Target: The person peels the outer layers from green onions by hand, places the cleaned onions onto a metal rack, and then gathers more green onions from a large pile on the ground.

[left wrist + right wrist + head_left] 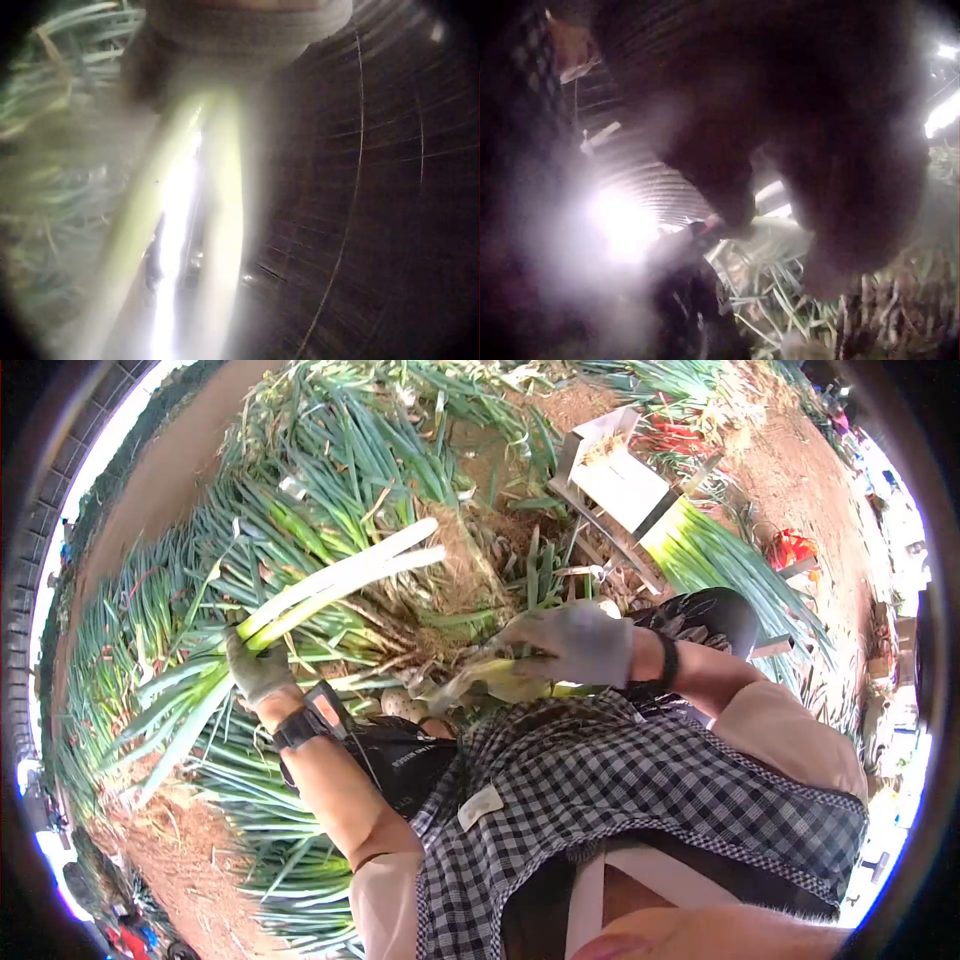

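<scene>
My gloved left hand (258,665) grips two leeks (345,572) where the white stalks turn into green leaves. Their white ends point up and right, and the leaves fan out below the hand. In the left wrist view the two pale stalks (225,202) run down from the glove, side by side and spread apart. Close in front of the apron, my gloved right hand (575,645) pinches a pale yellow-green outer leaf (508,682). Dark fingers (862,202) in the right wrist view hide most of that leaf.
A large heap of leeks (330,460) spreads ahead and to the left. A wooden stand (620,540) at the right bears a bundle of leeks (725,570) with white stalks. Roots and loose leaves lie between the hands. Red ties (793,548) lie beyond the stand.
</scene>
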Demonstrator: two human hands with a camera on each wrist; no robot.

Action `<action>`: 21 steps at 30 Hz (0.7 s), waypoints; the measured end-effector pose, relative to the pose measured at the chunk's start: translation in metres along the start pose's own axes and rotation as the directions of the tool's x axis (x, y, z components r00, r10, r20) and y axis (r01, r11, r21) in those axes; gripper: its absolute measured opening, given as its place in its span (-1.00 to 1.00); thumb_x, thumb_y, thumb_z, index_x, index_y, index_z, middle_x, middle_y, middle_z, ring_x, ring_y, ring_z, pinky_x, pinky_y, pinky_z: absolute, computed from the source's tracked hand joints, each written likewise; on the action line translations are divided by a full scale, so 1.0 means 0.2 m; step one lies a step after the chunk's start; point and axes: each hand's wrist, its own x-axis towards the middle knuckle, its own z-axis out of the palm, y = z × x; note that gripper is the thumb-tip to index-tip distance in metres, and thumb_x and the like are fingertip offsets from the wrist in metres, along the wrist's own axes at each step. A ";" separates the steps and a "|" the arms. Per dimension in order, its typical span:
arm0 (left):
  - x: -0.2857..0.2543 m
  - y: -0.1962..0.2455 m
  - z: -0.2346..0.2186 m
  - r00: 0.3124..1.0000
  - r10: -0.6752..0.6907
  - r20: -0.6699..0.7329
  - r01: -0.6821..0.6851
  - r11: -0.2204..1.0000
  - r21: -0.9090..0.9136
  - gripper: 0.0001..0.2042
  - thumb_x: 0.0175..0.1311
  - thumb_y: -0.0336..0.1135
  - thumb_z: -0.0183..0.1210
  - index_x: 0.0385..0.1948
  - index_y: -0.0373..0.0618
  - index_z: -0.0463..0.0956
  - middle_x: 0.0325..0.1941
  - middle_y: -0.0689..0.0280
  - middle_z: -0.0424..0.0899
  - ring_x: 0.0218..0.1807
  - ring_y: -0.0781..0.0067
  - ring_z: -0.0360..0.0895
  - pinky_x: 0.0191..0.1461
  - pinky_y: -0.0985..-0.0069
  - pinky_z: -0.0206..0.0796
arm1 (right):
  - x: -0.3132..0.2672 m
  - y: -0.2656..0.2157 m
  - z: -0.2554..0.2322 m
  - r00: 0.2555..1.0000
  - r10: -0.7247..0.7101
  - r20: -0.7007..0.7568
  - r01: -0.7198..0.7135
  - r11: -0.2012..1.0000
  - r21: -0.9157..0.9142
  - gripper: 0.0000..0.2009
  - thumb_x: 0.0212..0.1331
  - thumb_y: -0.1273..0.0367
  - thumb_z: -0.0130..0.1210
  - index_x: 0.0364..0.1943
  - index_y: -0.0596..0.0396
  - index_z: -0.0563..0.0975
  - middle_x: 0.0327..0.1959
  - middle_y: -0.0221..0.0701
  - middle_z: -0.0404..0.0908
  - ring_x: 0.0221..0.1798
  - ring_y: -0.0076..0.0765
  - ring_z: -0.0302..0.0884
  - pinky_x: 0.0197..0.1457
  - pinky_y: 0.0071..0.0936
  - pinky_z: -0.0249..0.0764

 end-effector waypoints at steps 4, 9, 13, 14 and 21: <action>-0.17 -0.18 0.34 0.990 -0.008 0.140 0.021 0.996 -0.091 -0.64 0.43 -0.21 -0.06 0.11 -0.24 0.39 0.09 0.23 0.55 0.12 0.40 0.46 0.24 0.47 0.28 | 0.43 -0.05 0.22 0.993 -0.087 -0.081 0.103 0.967 0.233 -0.36 0.14 0.13 0.18 0.26 0.09 0.25 0.02 -0.18 0.50 0.06 -0.21 0.48 0.08 -0.31 0.42; -0.38 -0.42 0.60 0.892 -0.204 0.404 0.165 0.978 0.129 -0.63 0.39 -0.22 0.00 0.14 -0.20 0.37 0.04 0.18 0.54 -0.01 0.36 0.51 0.03 0.51 0.39 | 0.76 -0.25 0.04 0.864 0.173 -0.474 0.474 0.043 0.880 -0.47 0.20 0.13 0.14 0.13 0.21 0.37 -0.04 -0.34 0.51 -0.02 -0.44 0.42 0.06 -0.46 0.37; -0.56 -0.56 0.87 0.655 -0.290 0.698 0.168 0.956 0.239 -0.51 0.42 -0.04 -0.09 0.14 -0.30 0.32 0.08 0.13 0.48 0.10 0.32 0.44 0.17 0.38 0.30 | 0.74 -0.20 -0.31 0.495 0.519 -0.696 0.662 0.293 0.690 -0.51 0.33 0.00 -0.17 -0.15 0.21 0.53 -0.18 -0.22 0.59 -0.10 -0.29 0.49 0.06 -0.37 0.36; -0.66 -0.52 0.93 0.642 -0.330 0.692 0.184 0.942 0.279 -0.53 0.43 -0.04 -0.13 0.08 -0.32 0.38 0.07 0.13 0.48 0.06 0.30 0.44 0.18 0.31 0.27 | 0.71 -0.15 -0.42 0.416 0.501 -0.759 0.685 0.375 0.624 -0.50 0.36 0.02 -0.23 -0.10 0.20 0.51 -0.19 -0.16 0.59 -0.08 -0.23 0.49 0.07 -0.37 0.35; -0.61 -0.90 0.85 0.412 -0.528 0.743 0.158 0.844 0.512 -0.78 0.29 -0.34 0.11 -0.17 -0.32 0.52 -0.15 0.21 0.60 -0.08 0.39 0.52 0.07 0.48 0.34 | -0.05 -0.02 -1.37 0.011 0.437 -0.900 0.847 0.474 0.240 -0.69 0.20 0.17 0.03 -0.31 0.19 0.52 -0.50 -0.31 0.56 -0.46 -0.39 0.53 -0.41 -0.42 0.44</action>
